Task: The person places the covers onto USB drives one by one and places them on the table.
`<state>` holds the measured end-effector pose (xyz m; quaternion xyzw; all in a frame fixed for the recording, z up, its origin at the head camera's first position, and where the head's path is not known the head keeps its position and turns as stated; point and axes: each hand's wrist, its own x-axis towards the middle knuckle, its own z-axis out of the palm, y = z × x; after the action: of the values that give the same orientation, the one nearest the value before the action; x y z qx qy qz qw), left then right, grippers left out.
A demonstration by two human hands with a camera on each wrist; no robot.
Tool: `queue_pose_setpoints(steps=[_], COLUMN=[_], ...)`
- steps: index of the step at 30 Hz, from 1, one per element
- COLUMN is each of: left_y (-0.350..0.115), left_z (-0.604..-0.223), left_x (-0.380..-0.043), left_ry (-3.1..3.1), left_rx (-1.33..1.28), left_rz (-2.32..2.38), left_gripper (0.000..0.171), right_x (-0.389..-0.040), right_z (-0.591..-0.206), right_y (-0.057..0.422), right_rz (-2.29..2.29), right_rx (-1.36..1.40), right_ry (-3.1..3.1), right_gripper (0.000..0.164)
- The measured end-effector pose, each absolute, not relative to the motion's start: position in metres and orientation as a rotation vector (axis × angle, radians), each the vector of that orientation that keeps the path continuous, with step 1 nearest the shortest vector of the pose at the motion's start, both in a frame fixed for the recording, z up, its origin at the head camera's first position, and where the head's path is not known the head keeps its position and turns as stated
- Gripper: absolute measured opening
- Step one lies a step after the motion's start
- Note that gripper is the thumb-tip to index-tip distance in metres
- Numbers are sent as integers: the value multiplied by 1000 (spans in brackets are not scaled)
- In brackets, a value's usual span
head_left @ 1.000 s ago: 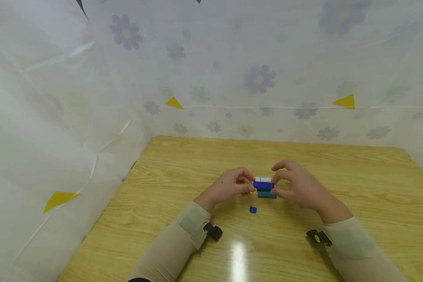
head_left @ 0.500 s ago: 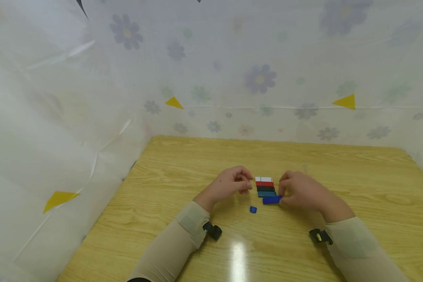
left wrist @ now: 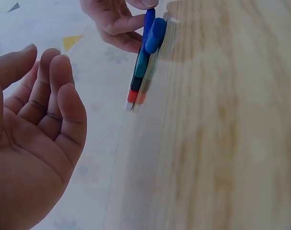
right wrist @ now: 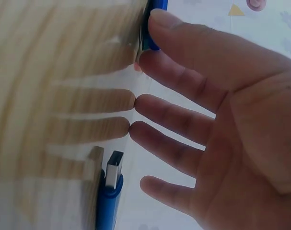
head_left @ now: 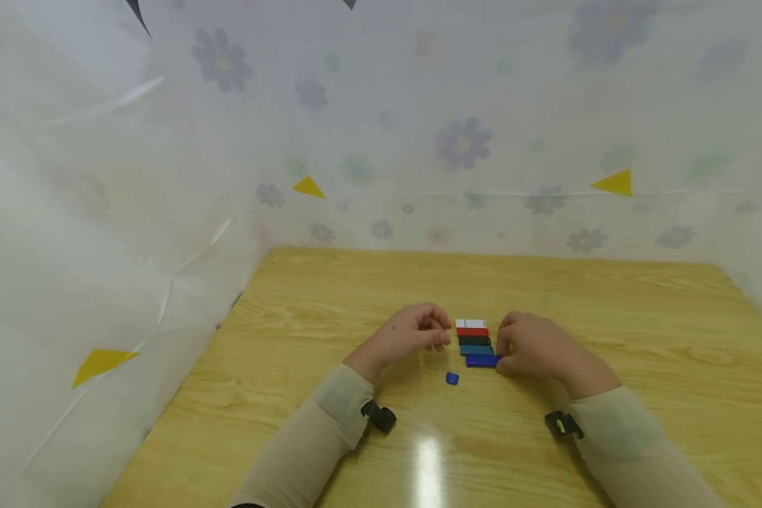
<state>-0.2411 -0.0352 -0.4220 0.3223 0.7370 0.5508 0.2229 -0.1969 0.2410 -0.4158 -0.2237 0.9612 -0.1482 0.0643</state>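
Note:
A row of flat sticks lies on the table in the head view: white [head_left: 470, 324], red [head_left: 473, 331], black [head_left: 474, 341], teal [head_left: 476, 350] and a blue stick [head_left: 480, 360] nearest me. My right hand [head_left: 538, 353] pinches the blue stick's right end between thumb and index finger; its other fingers extend loosely in the right wrist view. A small blue cap [head_left: 452, 379] lies just in front of the row. Left of the row, my left hand [head_left: 413, 333] hovers with loosely bent fingers and holds nothing. Its palm [left wrist: 35, 139] shows bare in the left wrist view.
In the right wrist view, a blue USB flash drive [right wrist: 108, 201] with its metal plug exposed lies beyond my little finger; I cannot find it in the head view. Patterned sheeting [head_left: 381, 141] hangs behind the wooden table [head_left: 330, 296].
Both hands held the blue stick above the row. The left hand let go, and the right lowered it to the table and slid it left against the row's near side.

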Motion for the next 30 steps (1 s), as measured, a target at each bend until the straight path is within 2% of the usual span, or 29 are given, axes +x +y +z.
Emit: queue_pose_setpoints(steps=[14,30], left_y=[-38,-36], left_z=[-426,-425], left_x=[-239,-240], left_ry=[2019,2145], left_rx=[887,921], left_rz=[1494,1228], left_gripper=[28,20], right_x=[-194,-197], right_z=[-421,-396], right_y=[237,277], right_rz=[-422,-600], right_rx=[-601,-507], right_ry=[2927,2996], right_gripper=[29,14])
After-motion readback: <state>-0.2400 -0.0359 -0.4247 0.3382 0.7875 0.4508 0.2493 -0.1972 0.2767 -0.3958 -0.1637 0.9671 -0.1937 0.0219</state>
